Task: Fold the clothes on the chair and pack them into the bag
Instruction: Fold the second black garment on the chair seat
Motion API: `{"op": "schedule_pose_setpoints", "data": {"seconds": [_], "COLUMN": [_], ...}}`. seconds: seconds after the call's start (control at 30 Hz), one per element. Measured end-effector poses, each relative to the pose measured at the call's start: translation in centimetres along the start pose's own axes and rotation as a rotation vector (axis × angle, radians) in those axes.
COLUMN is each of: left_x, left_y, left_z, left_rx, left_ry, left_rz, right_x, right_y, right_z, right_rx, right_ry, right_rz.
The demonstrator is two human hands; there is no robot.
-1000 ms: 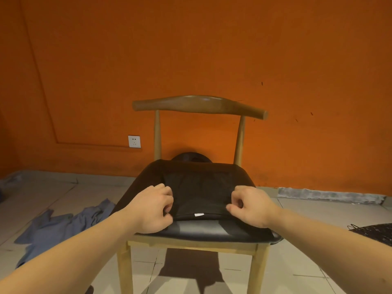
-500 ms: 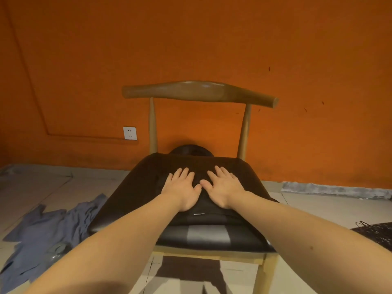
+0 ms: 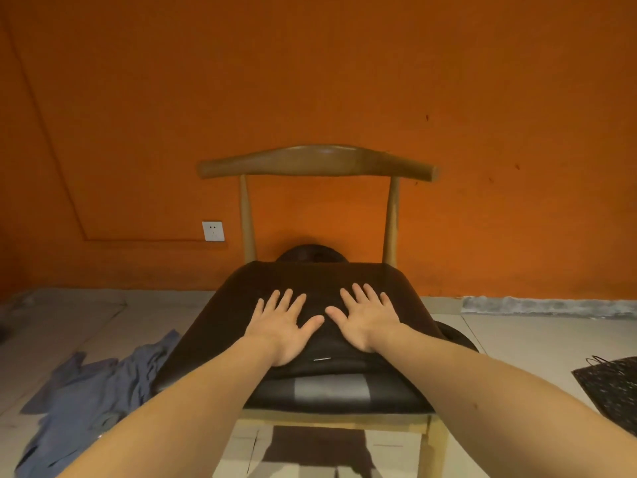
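Wooden chair (image 3: 317, 162) with a black padded seat, standing before an orange wall (image 3: 344, 81). A folded black garment (image 3: 315, 282) lies flat on the seat, covering it from the rear edge almost to the front edge; a strip of bare glossy seat shows along the front edge. A small white tag (image 3: 322, 359) sits on the garment near its front fold.

The left hand (image 3: 281, 326) and the right hand (image 3: 365, 322) lie palm down on the middle of the garment, side by side. The fingers are straight and spread, pointing toward the rear edge of the seat. The two thumbs point toward each other and nearly meet. Neither hand grips the cloth.

On the tiled floor (image 3: 517, 343), off the left edge of the seat, lies a crumpled blue garment (image 3: 93, 391). A dark speckled bag (image 3: 612, 388) with thin handles lies on the floor off the right edge, well apart from the chair. A white wall socket (image 3: 213, 231) is set low in the wall.
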State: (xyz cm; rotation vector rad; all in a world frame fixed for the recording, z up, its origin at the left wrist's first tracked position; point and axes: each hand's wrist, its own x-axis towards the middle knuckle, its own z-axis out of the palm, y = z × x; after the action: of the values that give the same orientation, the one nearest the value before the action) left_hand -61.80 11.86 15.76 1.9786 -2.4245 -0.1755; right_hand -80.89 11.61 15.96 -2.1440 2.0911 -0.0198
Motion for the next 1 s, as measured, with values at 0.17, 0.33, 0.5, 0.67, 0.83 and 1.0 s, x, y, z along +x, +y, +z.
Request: {"op": "schedule_pose_setpoints", "data": {"seconds": [0.17, 0.33, 0.5, 0.67, 0.83, 1.0], "left_x": [-1.2, -1.9, -1.9, -2.4, -1.4, -2.1], "left_y": [-2.6, -3.4, -2.8, -1.6, -2.1, -1.8], "left_z": [-0.2, 0.3, -1.2, -3.6, -4.2, -5.6], "left_rx": [0.006, -0.052, -0.154, -0.193, -0.361, -0.433], "left_ry": [-0.023, -0.016, 0.013, 0.053, -0.133, -0.228], "left_rz": [-0.104, -0.098, -0.178, -0.448, -0.599, -0.517], "right_x": [-2.1, -4.4, -4.2, -2.8, -3.7, -4.1], "right_y": [0.2, 1.1, 0.2, 0.3, -0.2, -0.1], "right_z": [-0.7, 0.9, -1.3, -4.1, -6.6, -5.6], "right_rx": [0.042, 0.025, 0.242, 0.411, 0.289, 0.433], "right_ry": [0.011, 0.024, 0.046, 0.022, -0.196, -0.174], "right_rz": [0.061, 0.032, 0.167, 0.436, 0.386, 0.343]}}
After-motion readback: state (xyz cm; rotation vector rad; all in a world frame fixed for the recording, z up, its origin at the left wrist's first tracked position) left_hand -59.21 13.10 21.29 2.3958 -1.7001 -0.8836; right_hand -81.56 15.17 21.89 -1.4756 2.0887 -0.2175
